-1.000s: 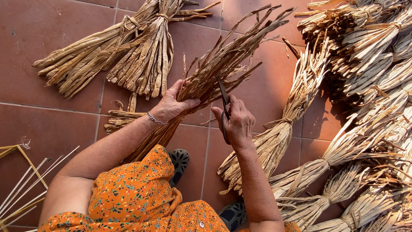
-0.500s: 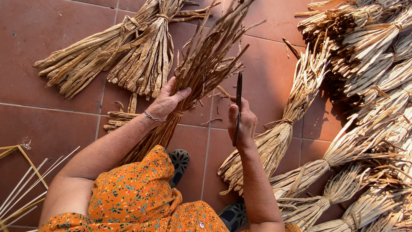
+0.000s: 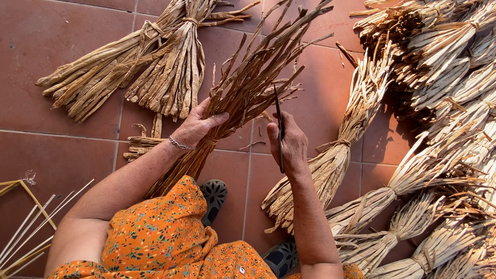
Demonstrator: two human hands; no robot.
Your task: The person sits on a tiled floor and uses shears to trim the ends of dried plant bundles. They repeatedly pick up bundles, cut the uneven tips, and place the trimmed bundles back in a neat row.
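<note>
Your left hand [image 3: 199, 126] grasps the dark dried-leaf bundle [image 3: 248, 93] at its tied waist, now raised more upright above the tiled floor [image 3: 51, 150]. Your right hand [image 3: 289, 147], fingers clenched on the thin dark blade [image 3: 279, 129], has withdrawn from the bundle, so cutting is paused

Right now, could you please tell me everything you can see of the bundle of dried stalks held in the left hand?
The bundle of dried stalks is brown, thin and twisted, looking like dried plant fibre. It is tied at a narrow waist, where the left hand grips it. Above, the stalks fan out unevenly up and to the right; below, they spread toward the orange garment. It is held tilted above the red tiled floor. The right hand with its dark blade is beside it.
</note>
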